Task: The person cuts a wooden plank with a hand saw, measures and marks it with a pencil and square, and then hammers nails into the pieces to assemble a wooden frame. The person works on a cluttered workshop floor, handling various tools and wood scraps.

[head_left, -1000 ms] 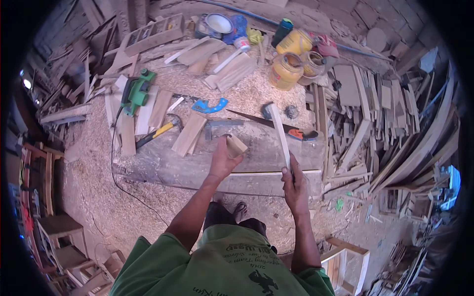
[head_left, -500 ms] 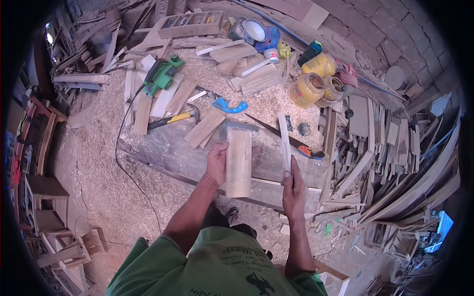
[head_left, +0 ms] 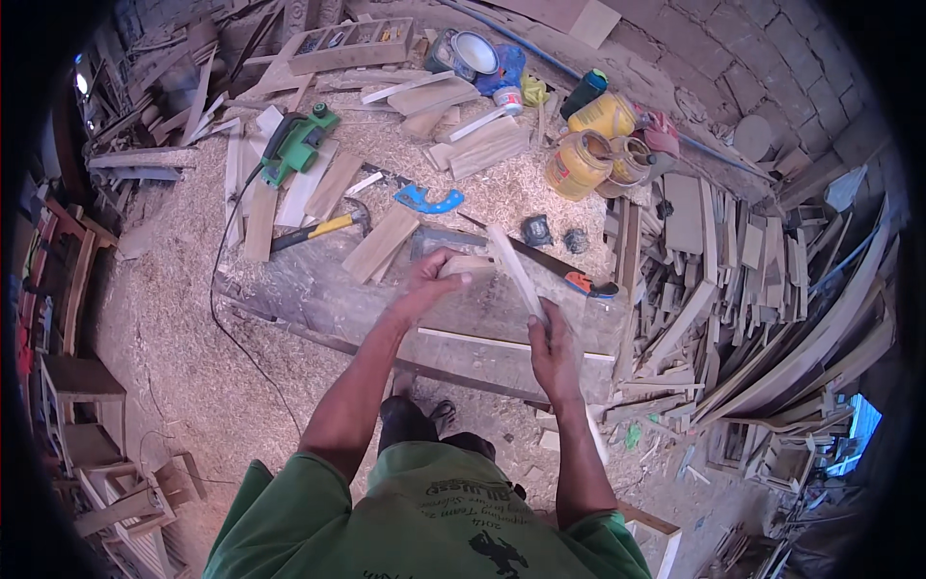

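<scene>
fingers [head_left: 437, 259] clamped on wood: board [head_left: 472, 263] in the left hand [head_left: 419, 289], strip [head_left: 517, 272] in the right hand [head_left: 557, 359].
board held above the tabletop [head_left: 463, 309], inward of its near edge, gripped at its left end, perhaps so that the right end is left exposed; strip held slantwise, seemingly gripped partway along so that its far end is left free beside the board; whether the two touch cannot be told. handsaw [head_left: 548, 261] laid with its orange handle [head_left: 582, 283] toward the right edge, probably for easy reach; hammer [head_left: 328, 228] and green planer [head_left: 301, 147] set toward the left edge, apparently out of the way.
</scene>
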A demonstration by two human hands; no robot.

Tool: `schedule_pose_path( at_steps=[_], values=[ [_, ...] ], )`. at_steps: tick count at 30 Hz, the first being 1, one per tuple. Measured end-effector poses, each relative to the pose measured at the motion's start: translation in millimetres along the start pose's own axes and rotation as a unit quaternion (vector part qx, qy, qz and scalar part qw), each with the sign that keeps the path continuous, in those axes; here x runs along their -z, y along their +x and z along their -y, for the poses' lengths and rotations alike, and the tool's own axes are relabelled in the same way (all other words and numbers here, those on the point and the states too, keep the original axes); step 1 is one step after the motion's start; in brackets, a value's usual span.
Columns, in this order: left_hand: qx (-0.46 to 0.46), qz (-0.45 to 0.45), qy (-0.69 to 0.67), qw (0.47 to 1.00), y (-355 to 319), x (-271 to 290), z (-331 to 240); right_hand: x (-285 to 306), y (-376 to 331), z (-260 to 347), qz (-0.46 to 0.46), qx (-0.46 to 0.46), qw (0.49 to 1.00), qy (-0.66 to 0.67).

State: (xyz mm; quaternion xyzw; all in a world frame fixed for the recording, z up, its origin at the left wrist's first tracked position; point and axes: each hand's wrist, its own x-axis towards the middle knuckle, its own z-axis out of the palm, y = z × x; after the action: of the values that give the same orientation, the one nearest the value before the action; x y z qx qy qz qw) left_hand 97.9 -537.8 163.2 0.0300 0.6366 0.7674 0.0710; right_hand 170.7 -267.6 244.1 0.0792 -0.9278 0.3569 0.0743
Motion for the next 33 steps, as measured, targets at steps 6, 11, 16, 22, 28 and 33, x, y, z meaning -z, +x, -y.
schedule_pose_path(
  at_steps=[6, 11, 16, 22, 28, 33],
  values=[
    [0.072, 0.07, -0.032, 0.994, 11, 15, 32, -24, 50, -14, 0.055, 0.071, 0.992, -0.094],
    [0.078, 0.106, -0.064, 0.989, 16, 27, 65, -47, 77, -26, 0.108, 0.147, 0.973, -0.143],
    [0.083, 0.088, -0.132, 0.984, 19, 37, 77, -55, 91, -26, 0.193, 0.139, 0.962, -0.132],
    [0.058, 0.069, -0.154, 0.984, 18, 35, 74, -62, 102, -29, 0.196, 0.158, 0.957, -0.142],
    [0.042, 0.008, -0.169, 0.985, 14, 29, 81, -63, 109, -41, 0.215, 0.165, 0.952, -0.141],
    [0.061, 0.009, -0.175, 0.983, 15, 34, 85, -62, 115, -47, 0.234, 0.174, 0.948, -0.127]
  ],
)
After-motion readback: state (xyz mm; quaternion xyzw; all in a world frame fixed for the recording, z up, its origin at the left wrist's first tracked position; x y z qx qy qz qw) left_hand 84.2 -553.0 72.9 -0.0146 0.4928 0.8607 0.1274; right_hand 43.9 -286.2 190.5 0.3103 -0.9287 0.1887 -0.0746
